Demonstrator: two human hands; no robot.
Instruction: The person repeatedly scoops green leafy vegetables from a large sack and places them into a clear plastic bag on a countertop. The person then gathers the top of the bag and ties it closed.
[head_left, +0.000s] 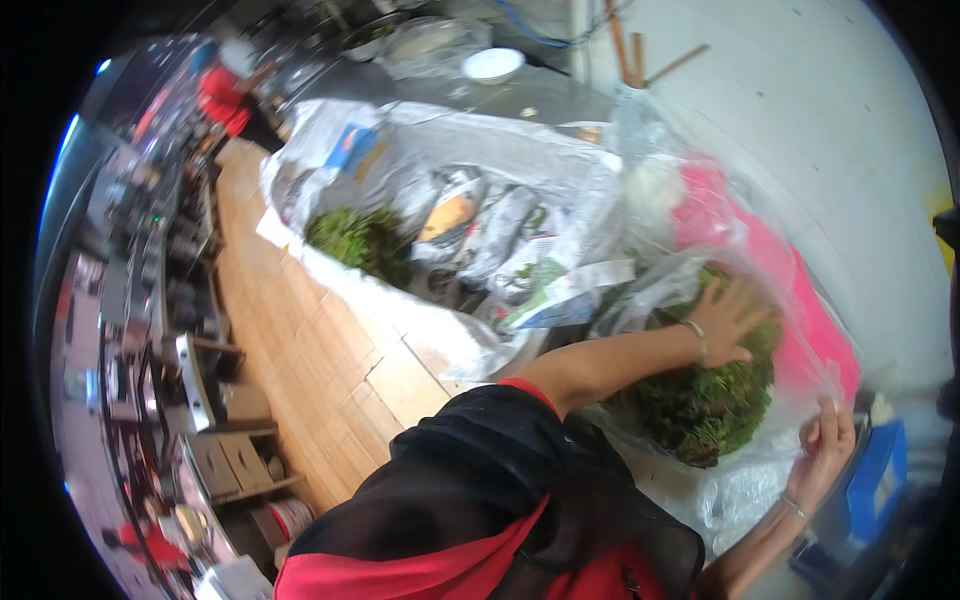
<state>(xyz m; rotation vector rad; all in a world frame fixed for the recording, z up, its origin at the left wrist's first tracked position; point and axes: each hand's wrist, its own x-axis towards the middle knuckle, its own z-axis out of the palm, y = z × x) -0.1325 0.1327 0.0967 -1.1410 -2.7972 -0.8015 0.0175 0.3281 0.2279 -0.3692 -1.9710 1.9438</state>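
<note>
My left hand (727, 319) lies with fingers spread on a heap of leafy greens (697, 412) inside a clear plastic bag (660, 289). The palm faces down and grips nothing. To the lower right, my right hand (829, 431) has its fingers closed on the edge of the clear bag, which it holds up at the side. Left of the bag stands a large container lined with white plastic (487, 131). It holds newspaper-wrapped bundles (502, 225) and loose leafy greens (352, 240).
A pink plastic bag (795, 292) lies along the white wall. A white bowl (493, 65) stands on the metal counter at the back. A blue box (877, 480) is at the lower right. A person in red (225, 97) stands at the far upper left, beyond the tiled floor (300, 322).
</note>
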